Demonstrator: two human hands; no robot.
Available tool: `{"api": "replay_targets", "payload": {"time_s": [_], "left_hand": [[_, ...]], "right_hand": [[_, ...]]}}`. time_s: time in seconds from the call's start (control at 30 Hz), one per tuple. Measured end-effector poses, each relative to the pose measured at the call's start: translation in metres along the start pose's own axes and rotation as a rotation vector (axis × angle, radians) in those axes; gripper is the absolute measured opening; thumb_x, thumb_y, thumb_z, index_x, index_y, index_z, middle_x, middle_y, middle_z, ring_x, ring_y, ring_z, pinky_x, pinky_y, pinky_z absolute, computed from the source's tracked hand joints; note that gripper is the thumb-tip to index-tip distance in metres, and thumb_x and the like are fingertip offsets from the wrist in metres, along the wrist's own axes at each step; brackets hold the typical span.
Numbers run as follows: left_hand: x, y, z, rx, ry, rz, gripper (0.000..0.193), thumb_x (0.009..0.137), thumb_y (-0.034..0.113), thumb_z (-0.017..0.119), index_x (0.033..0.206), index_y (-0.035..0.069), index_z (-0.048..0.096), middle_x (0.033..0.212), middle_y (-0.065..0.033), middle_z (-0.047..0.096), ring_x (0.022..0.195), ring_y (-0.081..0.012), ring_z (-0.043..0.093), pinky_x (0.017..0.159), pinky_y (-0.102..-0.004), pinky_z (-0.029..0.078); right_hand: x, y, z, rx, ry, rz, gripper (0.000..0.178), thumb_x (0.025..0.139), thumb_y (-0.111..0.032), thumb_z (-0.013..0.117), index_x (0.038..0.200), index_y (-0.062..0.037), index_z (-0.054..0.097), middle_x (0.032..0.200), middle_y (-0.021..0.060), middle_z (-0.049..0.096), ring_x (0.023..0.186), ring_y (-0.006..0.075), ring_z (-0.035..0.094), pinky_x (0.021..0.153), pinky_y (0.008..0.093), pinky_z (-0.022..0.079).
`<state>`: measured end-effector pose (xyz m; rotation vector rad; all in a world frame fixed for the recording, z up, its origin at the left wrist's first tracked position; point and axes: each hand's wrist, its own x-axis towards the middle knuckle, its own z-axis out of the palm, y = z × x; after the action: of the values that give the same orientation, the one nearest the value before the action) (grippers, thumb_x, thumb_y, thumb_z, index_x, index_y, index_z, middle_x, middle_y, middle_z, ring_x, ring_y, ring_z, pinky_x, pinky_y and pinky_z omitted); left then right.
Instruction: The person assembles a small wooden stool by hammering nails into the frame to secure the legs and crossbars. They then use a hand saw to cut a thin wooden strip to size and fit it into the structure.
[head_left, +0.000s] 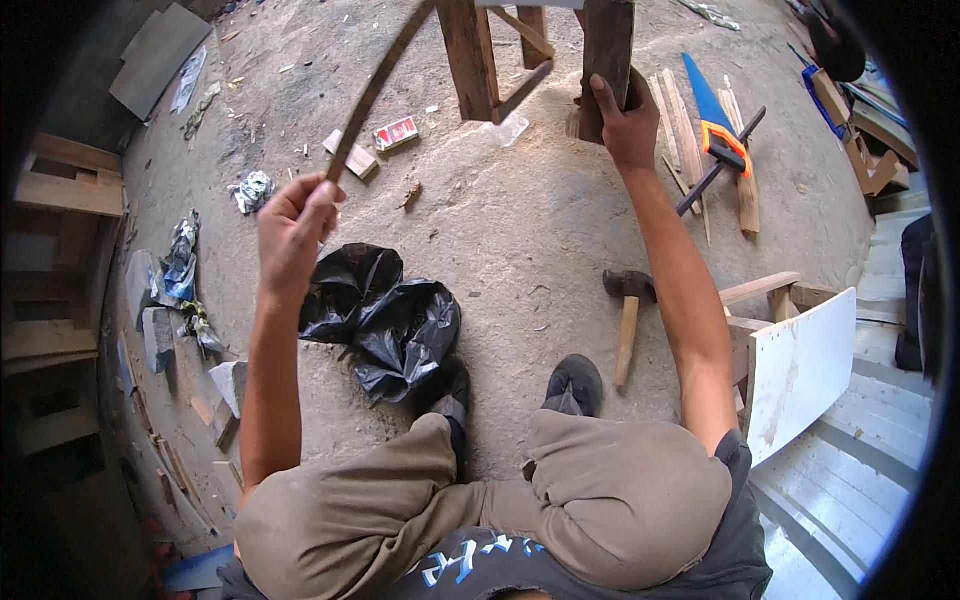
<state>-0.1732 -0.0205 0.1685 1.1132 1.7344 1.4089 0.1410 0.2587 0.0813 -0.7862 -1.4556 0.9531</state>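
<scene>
My left hand is closed, pinching the lower end of a thin dark wooden strip that slants up to the top edge of the view. My right hand grips the right leg of a wooden stool-like frame, with the thumb lying along the wood. Thin slats run between the frame's legs, and its upper part is cut off by the view's edge. Whether the strip touches the frame cannot be seen.
Black plastic bags lie by my left shoe. A hammer rests ahead of my right shoe. Farther right, a blue hand saw lies over wood strips. A small white-topped wooden stool lies tipped on its side, near my right arm.
</scene>
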Motion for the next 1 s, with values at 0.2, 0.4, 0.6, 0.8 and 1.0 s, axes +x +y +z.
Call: {"api": "replay_targets", "payload": {"time_s": [0.2,0.4,0.6,0.8,1.0], "left_hand": [[-0.005,0.002,0.026,-0.042,-0.026,-0.101,0.020,0.100,0.016,0.062,0.107,-0.003,0.065,0.083,-0.0003,0.065,0.060,-0.0023,0.048,0.052,-0.0186,0.036],[0.015,0.012,0.056,0.041,-0.051,-0.026,0.021,0.099,0.014,0.062,0.110,-0.004,0.066,0.088,-0.0008,0.067,0.065,-0.0030,0.051,0.055,-0.0186,0.038],[0.026,0.014,0.062,0.077,-0.075,-0.002,0.024,0.098,0.015,0.064,0.112,-0.004,0.066,0.089,-0.0015,0.068,0.069,-0.0041,0.053,0.060,-0.0195,0.042],[0.023,0.012,0.069,0.106,-0.133,0.005,0.024,0.098,0.014,0.064,0.113,-0.004,0.066,0.089,-0.0020,0.069,0.071,-0.0044,0.054,0.063,-0.0202,0.044],[0.021,0.013,0.067,0.111,-0.151,0.032,0.023,0.097,0.013,0.065,0.112,-0.004,0.067,0.089,-0.0018,0.069,0.071,-0.0041,0.055,0.063,-0.0202,0.045]], "right_hand": [[-0.069,0.035,-0.017,-0.067,-0.042,-0.028,0.049,0.092,-0.024,0.076,0.123,0.0072,0.056,0.108,0.0158,0.069,0.095,0.0199,0.067,0.082,0.0317,0.054],[-0.145,0.069,-0.016,-0.245,-0.226,-0.078,0.049,0.096,-0.023,0.070,0.129,0.0049,0.047,0.103,0.0188,0.065,0.092,0.0222,0.065,0.081,0.0349,0.053],[-0.165,0.058,-0.027,-0.222,-0.243,0.098,0.052,0.095,-0.020,0.069,0.135,0.0025,0.044,0.112,0.0197,0.066,0.100,0.0287,0.066,0.088,0.0400,0.052],[-0.192,0.066,-0.078,0.182,-0.103,0.396,0.055,0.097,-0.012,0.051,0.149,-0.0031,0.034,0.140,0.0162,0.055,0.135,0.0256,0.048,0.105,0.0387,0.043],[-0.136,0.026,-0.073,0.730,0.174,0.482,0.054,0.104,-0.031,0.047,0.146,0.0013,0.039,0.144,0.0155,0.052,0.133,0.0271,0.050,0.113,0.0427,0.036]]}}
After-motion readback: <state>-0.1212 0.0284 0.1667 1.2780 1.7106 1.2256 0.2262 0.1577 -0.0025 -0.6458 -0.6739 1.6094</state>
